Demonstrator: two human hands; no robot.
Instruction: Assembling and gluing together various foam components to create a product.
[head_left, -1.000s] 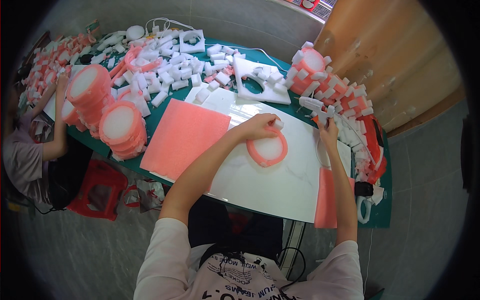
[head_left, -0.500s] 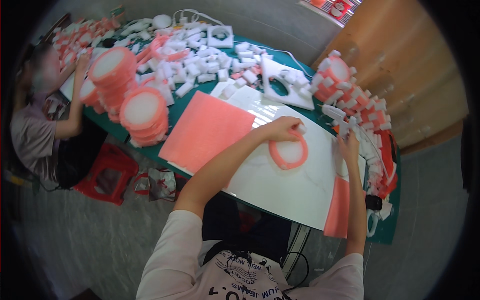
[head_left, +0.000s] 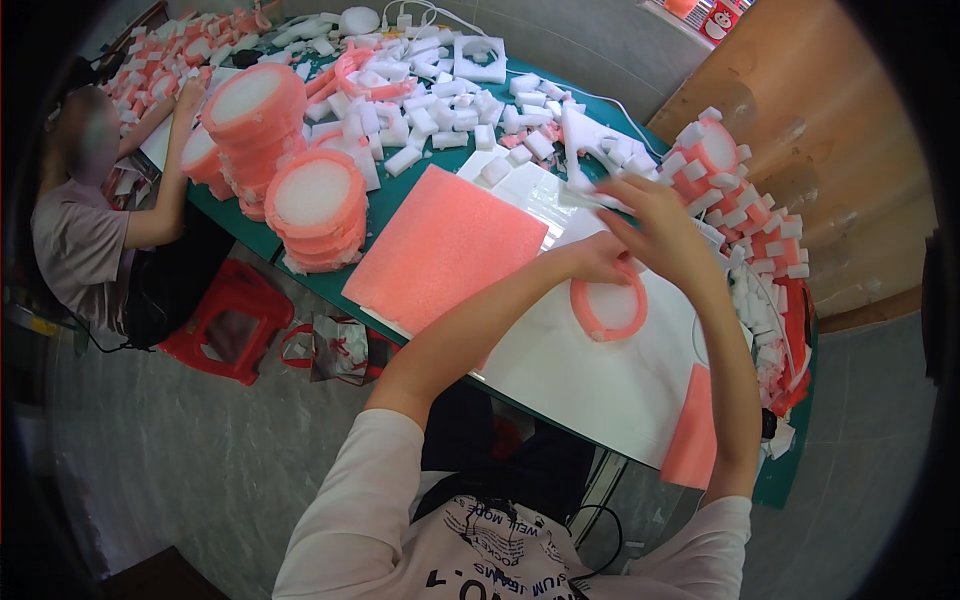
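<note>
We take the step in hand to be fitting up a pink foam ring (head_left: 609, 308), which lies flat on a white sheet (head_left: 590, 375) at the near edge of the green bench (head_left: 395, 195). Left hand (head_left: 598, 258) presses on the ring's far-left rim, fingers curled. Right hand (head_left: 658, 222) hovers just beyond the ring; whether it grips anything, we cannot tell. Next move likely needs a white foam block (head_left: 408, 160) from the loose scatter beyond the ring. Left of the ring: pink foam sheet (head_left: 447, 248), then stacked foam discs (head_left: 312, 210). No containers seen.
</note>
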